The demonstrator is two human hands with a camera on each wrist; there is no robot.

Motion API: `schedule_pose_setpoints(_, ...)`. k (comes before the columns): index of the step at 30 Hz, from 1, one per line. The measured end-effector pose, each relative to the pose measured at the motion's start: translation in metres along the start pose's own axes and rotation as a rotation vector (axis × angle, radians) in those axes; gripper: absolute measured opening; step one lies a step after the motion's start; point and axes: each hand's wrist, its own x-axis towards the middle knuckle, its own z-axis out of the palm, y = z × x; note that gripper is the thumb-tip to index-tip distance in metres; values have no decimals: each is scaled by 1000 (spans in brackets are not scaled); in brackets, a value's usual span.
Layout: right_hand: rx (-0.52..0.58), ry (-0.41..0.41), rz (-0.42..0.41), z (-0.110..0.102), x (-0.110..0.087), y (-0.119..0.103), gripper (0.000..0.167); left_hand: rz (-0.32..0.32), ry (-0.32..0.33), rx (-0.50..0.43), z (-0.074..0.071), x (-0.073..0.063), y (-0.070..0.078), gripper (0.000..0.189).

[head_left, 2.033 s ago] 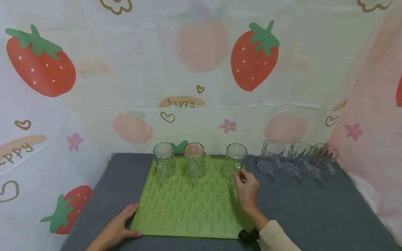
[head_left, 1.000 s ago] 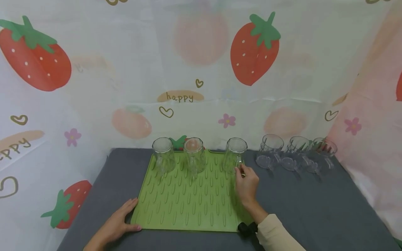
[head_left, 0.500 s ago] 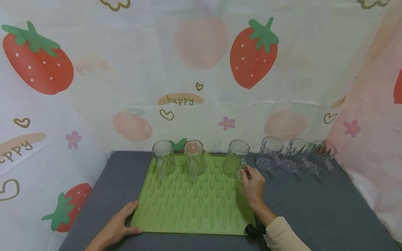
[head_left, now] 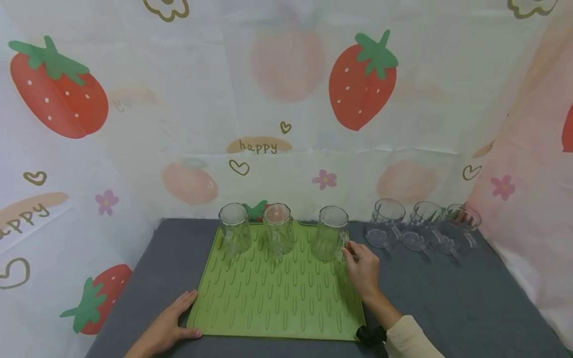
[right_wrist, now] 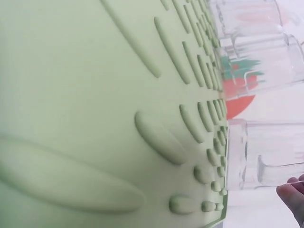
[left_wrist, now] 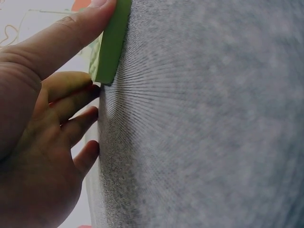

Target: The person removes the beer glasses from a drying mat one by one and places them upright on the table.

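Note:
My right hand [head_left: 363,266] pinches the handle of a clear glass mug [head_left: 330,233] near the far right corner of a green ribbed mat [head_left: 268,298]. The mug stands upright, its handle turned toward the right; only the fingertips [right_wrist: 290,189] show in the right wrist view. Two more glass mugs, a left one [head_left: 235,228] and a middle one [head_left: 278,229], stand along the mat's far edge with handles toward me. At the mat's near left corner lies my left hand [head_left: 167,320], fingers extended along the edge, the thumb [left_wrist: 71,35] touching the mat.
Clear glass cups with handles, among them a near one [head_left: 386,223], stand in a row right of the mat on the dark grey tablecloth [head_left: 456,303]. A strawberry-printed curtain [head_left: 286,109] closes off the back and sides.
The mug in my right hand has turned, so its handle points more to the right. It has also shifted slightly left and nearer to me. My left hand stays put.

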Motion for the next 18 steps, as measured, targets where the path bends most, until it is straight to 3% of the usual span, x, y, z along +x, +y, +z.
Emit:
schedule_pose_setpoints(13, 15, -76, -44, -15, 4, -6, 18, 9, 1, -16, 1, -2, -1, 103)
schedule_pose_setpoints(18, 23, -118, -104, -23, 8, -8, 18, 13, 6, -9, 1, -1, -1, 104)
